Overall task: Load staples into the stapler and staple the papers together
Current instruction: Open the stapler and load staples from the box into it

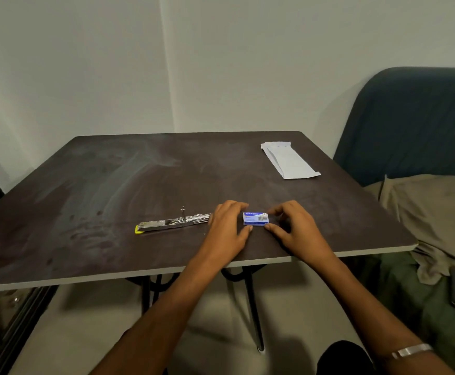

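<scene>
Both bare forearms reach forward from the bottom edge and converge toward the middle. The left hand lies palm down, its fingers curled at the far side and its thumb stretched toward the right, the tips touching the left end of a small blue cardboard staple box. The right hand mirrors it, index finger and thumb pinching the box's right end. A silver metal bracelet circles the right forearm.

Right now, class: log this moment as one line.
stage: opening staple box | left hand: holds box | right hand: pinches box | stapler: open | papers: untouched
</scene>
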`<state>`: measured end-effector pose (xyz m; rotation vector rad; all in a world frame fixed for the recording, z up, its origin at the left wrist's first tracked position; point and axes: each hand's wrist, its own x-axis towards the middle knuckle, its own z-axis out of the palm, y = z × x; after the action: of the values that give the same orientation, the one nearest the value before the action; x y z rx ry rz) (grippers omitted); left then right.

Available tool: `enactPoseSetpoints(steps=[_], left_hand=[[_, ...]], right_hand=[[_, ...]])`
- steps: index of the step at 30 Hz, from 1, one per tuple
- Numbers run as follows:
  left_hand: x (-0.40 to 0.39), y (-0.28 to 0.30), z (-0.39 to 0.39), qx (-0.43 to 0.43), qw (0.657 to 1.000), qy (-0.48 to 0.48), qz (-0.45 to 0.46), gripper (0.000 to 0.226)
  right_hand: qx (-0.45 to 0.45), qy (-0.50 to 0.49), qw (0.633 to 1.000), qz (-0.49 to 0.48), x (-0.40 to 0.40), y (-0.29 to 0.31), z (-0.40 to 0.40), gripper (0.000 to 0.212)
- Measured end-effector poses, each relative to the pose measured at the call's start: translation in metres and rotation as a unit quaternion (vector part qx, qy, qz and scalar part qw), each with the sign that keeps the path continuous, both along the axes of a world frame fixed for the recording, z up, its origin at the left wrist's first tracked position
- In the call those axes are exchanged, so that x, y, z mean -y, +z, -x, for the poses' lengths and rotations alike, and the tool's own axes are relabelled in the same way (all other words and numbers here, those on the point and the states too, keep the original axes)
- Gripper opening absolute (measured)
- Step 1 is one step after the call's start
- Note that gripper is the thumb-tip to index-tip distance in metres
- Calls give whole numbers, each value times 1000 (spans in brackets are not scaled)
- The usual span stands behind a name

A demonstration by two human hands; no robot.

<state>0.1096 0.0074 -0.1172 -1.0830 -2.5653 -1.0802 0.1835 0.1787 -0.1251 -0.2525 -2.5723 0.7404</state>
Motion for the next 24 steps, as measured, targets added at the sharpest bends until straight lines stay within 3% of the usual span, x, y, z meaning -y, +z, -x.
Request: enactPoseSetpoints(steps=[11,24], left_hand=[[-15,-2,5,19,999,-25,-7,38],[-14,-2,8,54,997,-19,-46,38]], right_hand=[[6,-48,998,39,-5,-5,5,13],[43,-17,997,60,-12,-4,11,19]])
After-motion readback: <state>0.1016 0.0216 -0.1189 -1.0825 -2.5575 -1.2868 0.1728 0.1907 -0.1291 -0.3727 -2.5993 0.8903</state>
